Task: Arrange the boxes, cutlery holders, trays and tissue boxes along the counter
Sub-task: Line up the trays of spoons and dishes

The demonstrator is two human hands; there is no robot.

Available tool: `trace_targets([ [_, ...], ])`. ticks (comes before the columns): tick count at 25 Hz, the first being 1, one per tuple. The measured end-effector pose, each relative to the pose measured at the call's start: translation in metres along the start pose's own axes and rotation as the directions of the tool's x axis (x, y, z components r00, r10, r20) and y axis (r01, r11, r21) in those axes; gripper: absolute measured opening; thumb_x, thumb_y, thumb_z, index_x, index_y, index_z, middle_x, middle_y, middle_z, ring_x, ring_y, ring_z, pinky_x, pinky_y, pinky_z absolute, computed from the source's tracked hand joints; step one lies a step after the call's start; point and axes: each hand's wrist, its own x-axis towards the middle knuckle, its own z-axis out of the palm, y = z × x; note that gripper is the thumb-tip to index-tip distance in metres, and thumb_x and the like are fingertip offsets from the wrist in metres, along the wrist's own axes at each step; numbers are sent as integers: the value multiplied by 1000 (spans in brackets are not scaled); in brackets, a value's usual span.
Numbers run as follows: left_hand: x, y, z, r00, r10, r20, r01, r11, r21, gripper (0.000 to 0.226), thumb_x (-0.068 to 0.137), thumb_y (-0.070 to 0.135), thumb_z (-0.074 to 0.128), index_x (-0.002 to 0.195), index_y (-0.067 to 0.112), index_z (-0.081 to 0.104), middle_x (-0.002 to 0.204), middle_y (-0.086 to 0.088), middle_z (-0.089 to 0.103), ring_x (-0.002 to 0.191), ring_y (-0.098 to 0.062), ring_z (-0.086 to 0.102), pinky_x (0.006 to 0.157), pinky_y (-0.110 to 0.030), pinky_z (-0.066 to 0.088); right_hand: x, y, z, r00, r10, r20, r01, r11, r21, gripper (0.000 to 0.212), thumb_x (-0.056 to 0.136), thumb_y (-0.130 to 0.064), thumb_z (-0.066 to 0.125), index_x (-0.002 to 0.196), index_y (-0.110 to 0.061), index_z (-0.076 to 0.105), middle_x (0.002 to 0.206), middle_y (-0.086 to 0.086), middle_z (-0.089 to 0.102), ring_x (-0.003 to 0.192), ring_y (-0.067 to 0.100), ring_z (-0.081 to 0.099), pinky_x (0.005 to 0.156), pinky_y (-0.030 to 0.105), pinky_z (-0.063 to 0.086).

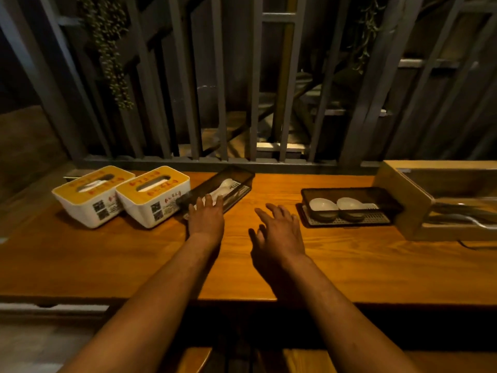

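Observation:
Two white tissue boxes with yellow lids, one at the far left [91, 196] and one beside it [154, 196], stand on the wooden counter [349, 265]. Right of them lies a dark clear cutlery holder [236, 179] with white spoons, set at an angle. My left hand [206, 218] reaches to its near end, fingers spread, fingertips on or just over it. My right hand [279, 232] hovers open over the bare counter. A second dark tray [376, 193] holding two white spoons sits to the right, against a wooden box [398, 189] with metal cutlery.
A grey barred railing [215, 162] runs along the counter's back edge. The wooden box fills the right end. A cable [470, 244] lies by the box. Wooden seats [193, 359] show below the front edge.

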Motion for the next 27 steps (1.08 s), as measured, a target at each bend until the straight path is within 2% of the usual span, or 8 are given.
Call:
trace_targets([
  [4, -25, -16, -4, 986, 127, -106, -136, 987, -81, 74, 92, 15, 59, 153, 34, 20, 158, -6, 28, 142, -30, 28, 109, -49, 34, 11, 0, -7, 1000, 12, -20, -12, 1000, 16, 64, 92, -39, 54, 150, -35, 29, 161, 2, 23, 149, 27, 12, 119, 53, 15],
  [8, -36, -40, 1, 963, 249, -107, -267, 939, -218, 72, 89, 14, 65, 147, 41, 32, 158, 4, 32, 145, -22, 26, 115, -45, 27, 25, 7, -9, 999, 16, -34, -16, 1000, 1, 74, 89, -43, 60, 152, -36, 23, 162, 4, 19, 150, 29, 11, 120, 53, 16],
  [13, -30, -43, 3, 959, 261, -108, -280, 925, -255, 66, 88, 16, 68, 139, 43, 37, 154, 8, 39, 146, -18, 25, 118, -49, 18, 21, 25, 7, 999, -28, 21, 31, 992, -119, 72, 90, -48, 55, 152, -35, 20, 163, 1, 20, 150, 30, 12, 120, 54, 13],
  [16, -18, -33, 3, 972, 218, -84, -231, 944, -237, 69, 84, 12, 69, 136, 43, 35, 150, 2, 44, 146, -22, 25, 116, -52, 20, 15, 29, 11, 998, -27, -58, 18, 988, -152, 70, 89, -47, 56, 150, -34, 25, 159, 1, 28, 148, 29, 19, 120, 55, 9],
  [18, -10, -18, 1, 975, 217, -52, -223, 949, -223, 76, 84, 9, 67, 142, 41, 28, 154, 0, 38, 147, -25, 21, 114, -54, 23, 10, 30, 11, 995, 2, -101, -18, 987, -158, 71, 87, -44, 60, 150, -33, 28, 157, 3, 32, 148, 28, 20, 120, 56, 8],
  [22, -2, 9, 4, 968, 250, 19, -242, 951, -192, 91, 87, 9, 64, 153, 40, 10, 164, 2, 9, 150, -29, 5, 115, -61, 20, 2, 42, 9, 992, 52, -112, -69, 986, -154, 79, 86, -41, 64, 152, -34, 22, 160, 4, 26, 150, 28, 15, 119, 56, 5],
  [27, -1, 21, 9, 964, 265, 21, -257, 950, -176, 90, 88, 13, 62, 153, 39, 5, 165, 1, 4, 150, -30, 0, 115, -65, 17, 0, 50, 8, 991, 88, -100, -106, 977, -186, 83, 86, -42, 64, 154, -35, 15, 162, 3, 21, 151, 28, 12, 118, 62, 7],
])
